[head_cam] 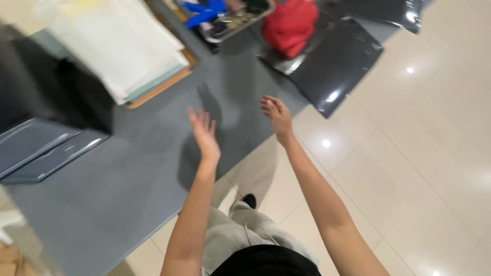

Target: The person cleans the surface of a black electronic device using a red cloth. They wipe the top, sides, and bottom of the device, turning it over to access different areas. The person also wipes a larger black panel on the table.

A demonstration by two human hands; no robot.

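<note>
Grey desk (128, 199) beneath both empty hands, left hand (204, 134) fingers spread, right hand (277, 116) fingers loosely curled, black bags (335, 64) near, one under red cloth (290, 24), tray (225, 23) holding blue item (204, 11)

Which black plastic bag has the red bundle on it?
The black bag nearest the table's middle holds the red bundle; the larger bag overhanging the edge is bare.

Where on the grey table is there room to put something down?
The grey table is bare under the left hand and toward its near edge, between the dark trays and the floor. It is crowded farther back: the stack of white sheets, the red cloth and the shiny black bags.
</note>
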